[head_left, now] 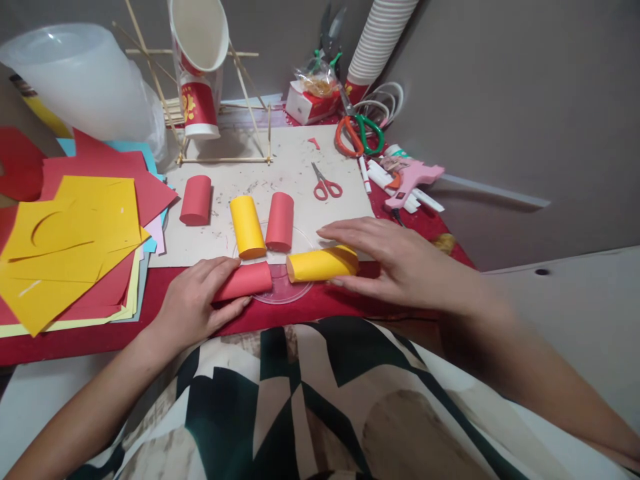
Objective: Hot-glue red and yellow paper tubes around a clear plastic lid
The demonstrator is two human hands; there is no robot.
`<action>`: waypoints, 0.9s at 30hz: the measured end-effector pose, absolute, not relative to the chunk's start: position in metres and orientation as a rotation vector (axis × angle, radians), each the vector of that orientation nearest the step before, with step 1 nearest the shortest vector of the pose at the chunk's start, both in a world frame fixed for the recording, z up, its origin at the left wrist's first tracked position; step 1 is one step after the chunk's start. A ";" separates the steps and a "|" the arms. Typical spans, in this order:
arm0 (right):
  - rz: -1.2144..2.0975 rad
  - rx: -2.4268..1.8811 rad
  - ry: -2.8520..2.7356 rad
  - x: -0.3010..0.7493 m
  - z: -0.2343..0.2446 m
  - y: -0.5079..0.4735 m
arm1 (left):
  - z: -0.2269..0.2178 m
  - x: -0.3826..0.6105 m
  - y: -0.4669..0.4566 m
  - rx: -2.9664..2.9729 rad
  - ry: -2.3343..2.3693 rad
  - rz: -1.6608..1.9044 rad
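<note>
Head view: hands (197, 297) (395, 267) curve inward around a red tube (247, 280) and yellow tube (320, 265).

Pink glue gun (413, 181), stacked paper cups (381, 44), small red-handled scissors (325, 181)

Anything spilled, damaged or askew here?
Specks and a red scrap litter the grey board, looking like debris. The top yellow sheet has a curved slit, likely deliberate. No obvious damage on the red roll at the left hand or yellow roll at the right hand.
</note>
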State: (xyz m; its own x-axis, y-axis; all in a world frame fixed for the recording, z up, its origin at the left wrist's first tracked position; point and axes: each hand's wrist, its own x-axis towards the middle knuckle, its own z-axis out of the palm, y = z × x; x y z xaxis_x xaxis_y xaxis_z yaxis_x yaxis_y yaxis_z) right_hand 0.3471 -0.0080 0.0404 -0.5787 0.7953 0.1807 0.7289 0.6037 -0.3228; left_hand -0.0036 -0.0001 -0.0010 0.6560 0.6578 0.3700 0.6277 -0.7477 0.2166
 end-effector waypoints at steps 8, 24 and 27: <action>0.449 -1.198 -2.366 0.331 0.048 0.047 | 0.002 -0.004 0.001 2.776 1.122 0.595; 1.090 -1.313 -1.976 0.308 0.015 0.109 | 0.028 -0.017 0.015 2.723 1.113 0.612; 1.171 -1.257 -1.947 0.312 0.013 0.111 | 0.034 -0.022 0.025 2.702 1.197 0.653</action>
State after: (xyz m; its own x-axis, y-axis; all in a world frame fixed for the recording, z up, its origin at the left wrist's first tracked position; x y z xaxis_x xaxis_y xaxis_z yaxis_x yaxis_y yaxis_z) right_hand 0.3116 0.1106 0.0134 -0.4208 0.9070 -0.0163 0.4396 0.1882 -0.8783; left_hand -0.0218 0.0251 0.0341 0.5952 0.7288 0.3386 0.6791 -0.6814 0.2728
